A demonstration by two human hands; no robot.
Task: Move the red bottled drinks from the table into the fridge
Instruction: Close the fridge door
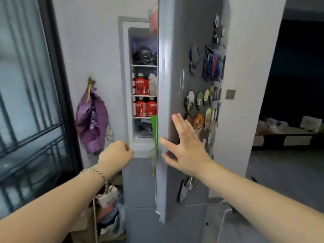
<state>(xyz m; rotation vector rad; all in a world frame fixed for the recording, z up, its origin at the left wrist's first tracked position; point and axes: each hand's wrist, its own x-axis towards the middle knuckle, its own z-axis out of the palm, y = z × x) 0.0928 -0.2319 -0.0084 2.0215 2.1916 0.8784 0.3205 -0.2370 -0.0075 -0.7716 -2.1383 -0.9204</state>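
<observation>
Shows bottles (145, 107) on two shelves (144, 95) inside fridge (140, 181), door (173, 67) ajar. Presses right grip (185, 146), spread flat, on door, probably to shut it; left grip (115, 153) curled, empty, beside fridge frame.

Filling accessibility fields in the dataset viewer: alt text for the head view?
A person's right hand presses flat against the outside of the fridge door, which stands partly open and is covered in magnets. Through the gap, red bottled drinks stand on two shelves; the left hand is curled, holding nothing visible.
</observation>
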